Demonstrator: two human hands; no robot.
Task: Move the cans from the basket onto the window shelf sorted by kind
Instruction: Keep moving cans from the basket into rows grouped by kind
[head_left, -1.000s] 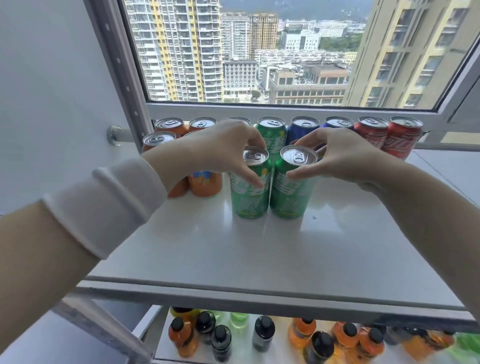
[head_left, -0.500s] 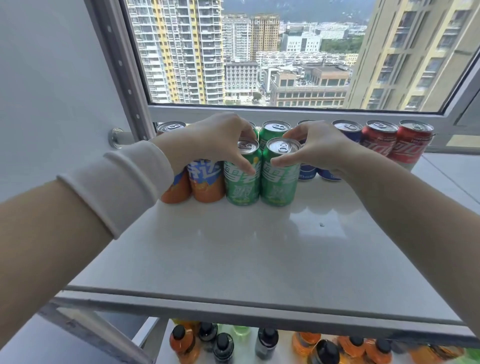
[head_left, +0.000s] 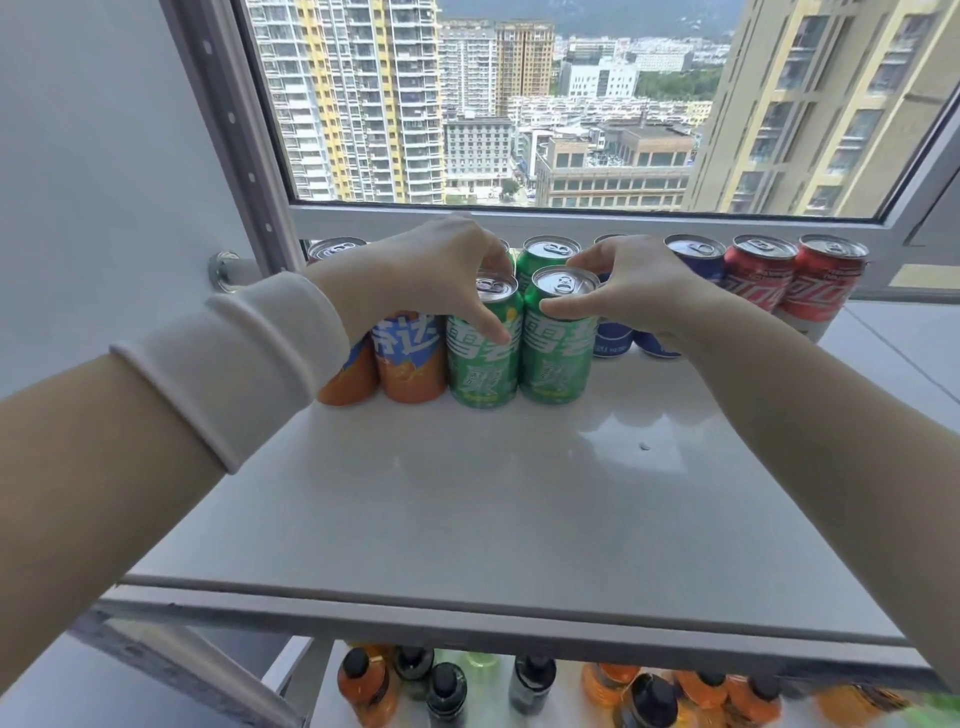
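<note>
Window shelf (head_left: 493, 493): left hand (head_left: 431, 270) curled round left green can (head_left: 485, 364) top; right hand (head_left: 639, 291) pinching right green can (head_left: 558, 358) rim; both upright, touching, beside orange cans (head_left: 410, 369).

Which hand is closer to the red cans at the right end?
Right. The right hand grips the right green can, with blue cans between it and the red cans; the left hand grips the left green can, farther away.

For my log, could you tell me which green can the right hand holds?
The right hand grips the front green can nearest the blue cans; the left hand holds its neighbour.
</note>
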